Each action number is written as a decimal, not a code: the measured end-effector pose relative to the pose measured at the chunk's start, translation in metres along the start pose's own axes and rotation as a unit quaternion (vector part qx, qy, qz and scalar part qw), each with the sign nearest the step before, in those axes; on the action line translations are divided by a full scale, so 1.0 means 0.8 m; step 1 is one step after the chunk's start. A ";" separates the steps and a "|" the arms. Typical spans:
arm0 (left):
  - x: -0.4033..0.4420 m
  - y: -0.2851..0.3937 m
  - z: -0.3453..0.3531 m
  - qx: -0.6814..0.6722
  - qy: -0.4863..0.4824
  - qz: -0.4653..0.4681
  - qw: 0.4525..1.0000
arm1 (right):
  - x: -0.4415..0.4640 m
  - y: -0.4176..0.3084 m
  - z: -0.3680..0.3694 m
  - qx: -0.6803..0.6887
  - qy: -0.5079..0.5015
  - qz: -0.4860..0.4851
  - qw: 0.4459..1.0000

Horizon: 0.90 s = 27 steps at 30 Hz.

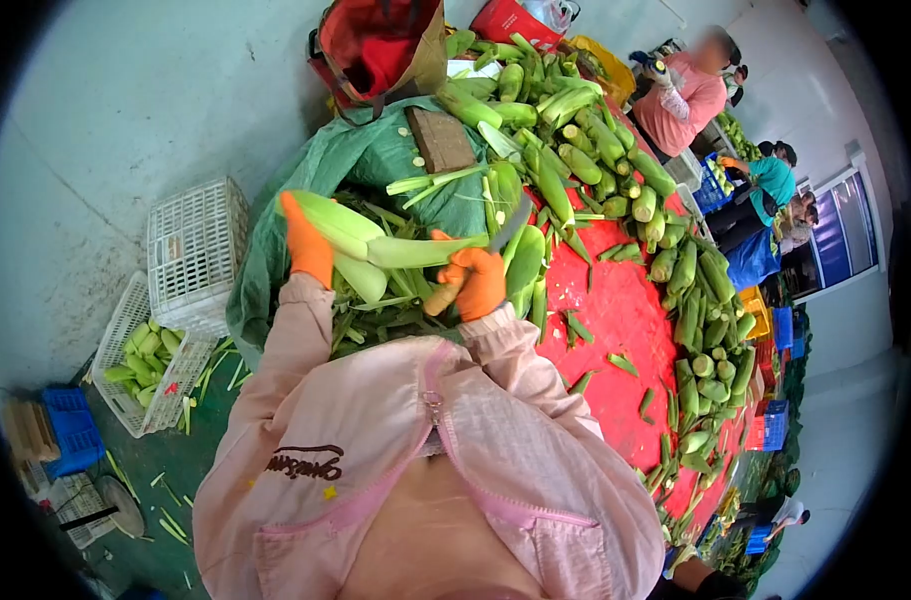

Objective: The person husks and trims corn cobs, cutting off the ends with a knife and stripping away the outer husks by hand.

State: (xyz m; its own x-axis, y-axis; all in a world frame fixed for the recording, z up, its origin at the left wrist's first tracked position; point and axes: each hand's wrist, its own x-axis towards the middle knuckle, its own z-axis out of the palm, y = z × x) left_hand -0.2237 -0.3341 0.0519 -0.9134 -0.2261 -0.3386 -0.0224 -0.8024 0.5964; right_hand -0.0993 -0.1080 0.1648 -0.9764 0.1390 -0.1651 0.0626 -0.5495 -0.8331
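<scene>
Clasping part-stripped pale-green corn [325, 222] in orange-gloved left hand [308, 245]; gripping wooden-handled knife [510, 224] in right hand [478, 284]; seemingly part-done, with pale ears [150, 357] crated, green-husked ears [715, 277] heaped.

One knife [512, 222], one wooden block [441, 141]

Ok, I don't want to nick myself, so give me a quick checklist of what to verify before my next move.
1. Left hand gripping the corn ear: ok.
2. Knife handle held in the right hand: ok.
3. Blade pointing away from the left hand: ok, it points up and to the far side.
4. Both hands covered: ok, orange gloves on each.
5. Blade edge free of the pale husk leaf: cannot tell, they overlap in this view.
6. Bare space on the red surface: ok, only a few leaf scraps there.
</scene>
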 end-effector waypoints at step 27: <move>-0.110 0.020 0.061 0.405 -0.214 0.180 0.870 | 0.080 0.012 0.066 -0.342 -0.072 0.064 0.935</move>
State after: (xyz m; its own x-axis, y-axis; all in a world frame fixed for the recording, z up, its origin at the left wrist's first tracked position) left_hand -0.1632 -0.3004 0.1268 -0.9844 -0.0178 0.1752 0.1756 -0.0295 0.9840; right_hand -0.1724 -0.1480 0.1744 -0.9667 -0.0318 -0.2538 0.2491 0.1081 -0.9624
